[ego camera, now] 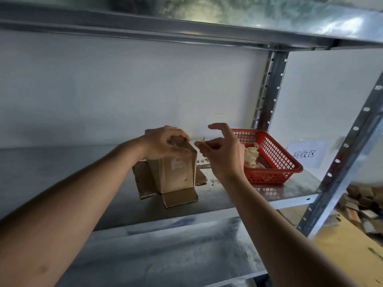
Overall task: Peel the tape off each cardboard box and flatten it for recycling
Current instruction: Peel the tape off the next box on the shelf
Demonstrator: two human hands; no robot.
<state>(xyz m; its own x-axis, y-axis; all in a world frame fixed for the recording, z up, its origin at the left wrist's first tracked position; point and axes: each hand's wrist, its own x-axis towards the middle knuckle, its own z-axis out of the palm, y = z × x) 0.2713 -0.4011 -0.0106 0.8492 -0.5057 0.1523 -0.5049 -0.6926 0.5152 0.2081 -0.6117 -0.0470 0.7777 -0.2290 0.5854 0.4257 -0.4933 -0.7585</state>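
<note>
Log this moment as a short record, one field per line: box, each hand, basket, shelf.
box: cardboard box stands upright on flattened cardboard, bottom flaps splayed out
left hand: left hand grips the box's top edge
right hand: right hand beside the box top, thumb and finger tips close together; whether they pinch tape cannot be told
basket: red basket to the right holds crumpled tape
shelf: metal shelf bears everything

Dim, soft light; glare on the upper shelf (207, 15); edges warped and blurred.

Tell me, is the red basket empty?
No. The red basket holds a pale crumpled wad, maybe peeled tape.
</note>
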